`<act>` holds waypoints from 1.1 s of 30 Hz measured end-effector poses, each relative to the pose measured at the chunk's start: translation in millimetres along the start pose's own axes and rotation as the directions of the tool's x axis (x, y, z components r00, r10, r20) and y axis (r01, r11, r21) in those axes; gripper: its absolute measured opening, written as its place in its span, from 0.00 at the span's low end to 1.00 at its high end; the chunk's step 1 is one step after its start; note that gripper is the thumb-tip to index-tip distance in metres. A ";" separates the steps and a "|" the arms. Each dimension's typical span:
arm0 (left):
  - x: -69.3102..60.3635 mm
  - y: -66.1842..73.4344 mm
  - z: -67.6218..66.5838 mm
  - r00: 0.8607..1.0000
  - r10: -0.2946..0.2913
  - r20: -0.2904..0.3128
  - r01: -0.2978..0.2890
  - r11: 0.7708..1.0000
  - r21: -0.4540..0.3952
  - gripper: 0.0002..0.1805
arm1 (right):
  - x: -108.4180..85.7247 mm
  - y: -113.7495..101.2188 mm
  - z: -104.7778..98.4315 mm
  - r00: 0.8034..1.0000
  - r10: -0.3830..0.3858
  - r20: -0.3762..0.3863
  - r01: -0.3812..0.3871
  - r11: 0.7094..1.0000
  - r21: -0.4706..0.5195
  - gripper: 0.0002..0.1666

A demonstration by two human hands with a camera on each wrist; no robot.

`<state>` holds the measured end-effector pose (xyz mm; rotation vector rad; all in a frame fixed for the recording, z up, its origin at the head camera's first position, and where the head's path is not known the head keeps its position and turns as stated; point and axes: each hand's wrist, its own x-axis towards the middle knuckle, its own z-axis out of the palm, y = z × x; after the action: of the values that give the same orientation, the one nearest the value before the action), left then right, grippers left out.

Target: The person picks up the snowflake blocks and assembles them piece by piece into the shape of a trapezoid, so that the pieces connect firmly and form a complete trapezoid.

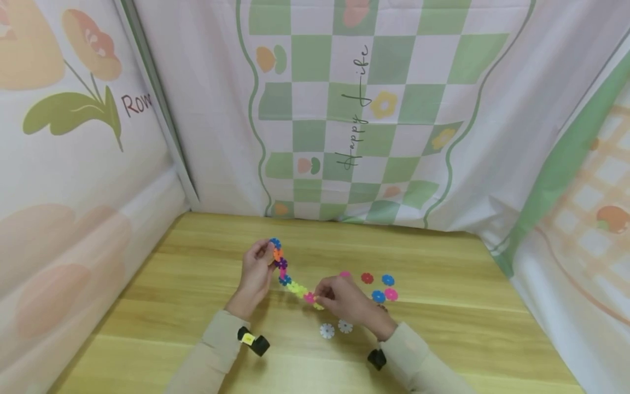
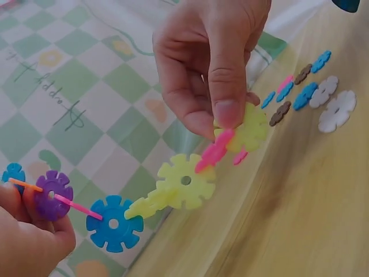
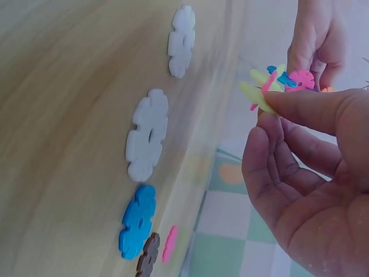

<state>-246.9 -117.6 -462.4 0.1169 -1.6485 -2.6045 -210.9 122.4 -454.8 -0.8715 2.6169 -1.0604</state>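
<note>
The chain of notched discs (image 1: 296, 288) hangs between the left hand (image 1: 255, 273) and the right hand (image 1: 349, 300), above the worktop (image 1: 162, 306). We see the right fingers pinching the pale yellow end disc (image 2: 255, 130) between thumb and fingertips; the left fingers are curled at the blue and orange end, their exact contact partly hidden.

We judge the discs to be light, thin, stiff plastic, smooth enough to slip a little. The whole bends at its slotted joints, which we take for its weak points: a twist could part them. We would grip a disc by its flat faces, close to the joint, and support the far end.

Beyond the right fingers, on their outer side, lie loose discs: red (image 1: 367, 278), blue (image 1: 388, 279) and pink (image 1: 391, 294), among others. Nearer the wearer than those fingers are two white discs (image 1: 327, 330).

We find no readable brand on the discs. Far beyond both hands, the checked cloth (image 1: 310, 57) reads "Happy Life", set sideways; on the left fingers' outer side, another cloth (image 1: 44, 180) shows "Row", possibly cut off by a fold.
</note>
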 end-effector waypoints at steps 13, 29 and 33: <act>7.4 -11.1 -20.3 0.999 -0.046 -0.013 0.048 0.960 0.276 0.14 | 6.7 -1.2 21.1 0.986 0.051 0.162 -0.068 0.992 0.104 0.02; 7.6 -20.6 -26.8 0.998 -0.053 0.030 0.036 0.908 0.417 0.14 | -27.6 8.1 4.5 0.968 -0.002 0.249 0.032 0.993 -0.116 0.13; 6.9 -24.2 -26.2 0.998 -0.045 0.052 0.019 0.904 0.427 0.13 | -28.3 8.7 5.4 0.973 0.032 0.227 -0.012 0.996 -0.090 0.12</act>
<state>-251.5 -131.4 -495.7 0.0836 -2.2318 -2.2395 -189.8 140.7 -466.0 -0.9209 2.4895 -0.7913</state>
